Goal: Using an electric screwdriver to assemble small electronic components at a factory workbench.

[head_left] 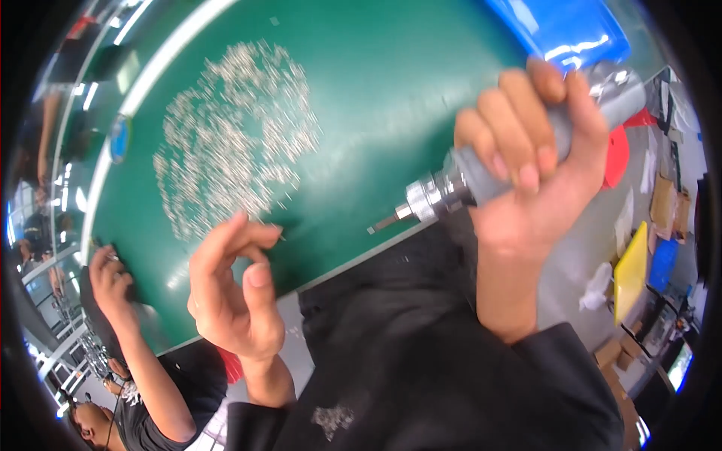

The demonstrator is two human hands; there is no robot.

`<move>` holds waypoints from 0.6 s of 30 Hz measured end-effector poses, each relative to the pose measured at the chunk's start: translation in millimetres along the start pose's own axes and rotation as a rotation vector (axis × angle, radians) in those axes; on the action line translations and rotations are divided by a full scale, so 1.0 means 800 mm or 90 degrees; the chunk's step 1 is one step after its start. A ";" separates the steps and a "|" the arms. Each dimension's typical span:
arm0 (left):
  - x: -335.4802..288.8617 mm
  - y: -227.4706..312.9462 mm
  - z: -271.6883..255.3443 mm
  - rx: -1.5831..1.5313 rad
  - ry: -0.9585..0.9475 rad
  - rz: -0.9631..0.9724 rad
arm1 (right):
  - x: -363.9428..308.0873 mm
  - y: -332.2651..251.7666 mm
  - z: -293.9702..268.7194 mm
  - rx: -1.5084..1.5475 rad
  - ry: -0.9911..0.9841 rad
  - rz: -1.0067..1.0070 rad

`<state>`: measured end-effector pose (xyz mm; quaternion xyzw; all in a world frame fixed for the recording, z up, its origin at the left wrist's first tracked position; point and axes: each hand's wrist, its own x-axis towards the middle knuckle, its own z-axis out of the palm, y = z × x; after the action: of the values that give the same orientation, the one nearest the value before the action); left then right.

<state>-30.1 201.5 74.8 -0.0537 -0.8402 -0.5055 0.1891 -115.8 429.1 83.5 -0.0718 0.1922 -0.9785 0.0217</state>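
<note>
My right hand (534, 165) is wrapped round a grey powered screwdriver (481, 177) with a silver chuck. Its thin bit points left and down over the table's near edge, and a tiny clear or shiny piece shows at the tip. My left hand (237, 293) hovers at the near side of a spread of small silvery metal parts (233, 135). Its fingers are loosely bent, with the thumb apart from them. I make out nothing held there, though a small dark speck shows beside one fingertip. The parts lie scattered on the green tabletop (368, 83).
A blue plastic bin (564, 34) stands at the far right, beyond the screwdriver. At the left, a co-worker's hand (111, 282) rests by the table's edge. A red round seat (617, 158), a yellow panel (630, 274) and cardboard boxes (662, 199) are off to the right.
</note>
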 end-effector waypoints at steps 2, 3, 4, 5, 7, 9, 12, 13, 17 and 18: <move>0.015 -0.004 -0.023 0.072 0.015 -0.013 | 0.002 0.005 -0.005 0.010 0.033 -0.012; 0.026 -0.008 -0.036 0.116 0.014 -0.019 | 0.004 0.009 -0.013 0.010 0.034 -0.014; 0.043 -0.015 -0.047 0.149 0.008 -0.026 | 0.006 0.011 -0.017 0.014 0.066 -0.018; 0.060 -0.021 -0.062 0.200 -0.001 -0.013 | 0.005 0.022 -0.017 0.025 0.101 -0.016; 0.091 -0.030 -0.069 0.267 0.015 0.030 | 0.003 0.026 -0.016 0.029 0.114 -0.025; 0.141 -0.039 -0.072 0.256 0.016 0.036 | -0.002 0.021 -0.018 0.030 0.130 -0.029; 0.224 -0.095 -0.041 0.251 -0.031 0.045 | -0.010 0.010 -0.037 0.023 0.125 -0.042; 0.249 -0.115 -0.026 0.238 -0.049 0.021 | -0.013 0.006 -0.040 0.022 0.129 -0.033; 0.314 -0.147 -0.008 0.307 -0.060 0.024 | -0.016 0.015 -0.035 0.047 0.086 0.005; 0.330 -0.156 0.004 0.387 -0.053 0.027 | -0.015 0.015 -0.035 0.045 0.084 0.017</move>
<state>-309.5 117.4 68.3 -0.0326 -0.9586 -0.2242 0.1726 -107.8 429.3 51.7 -0.0041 0.1595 -0.9869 0.0247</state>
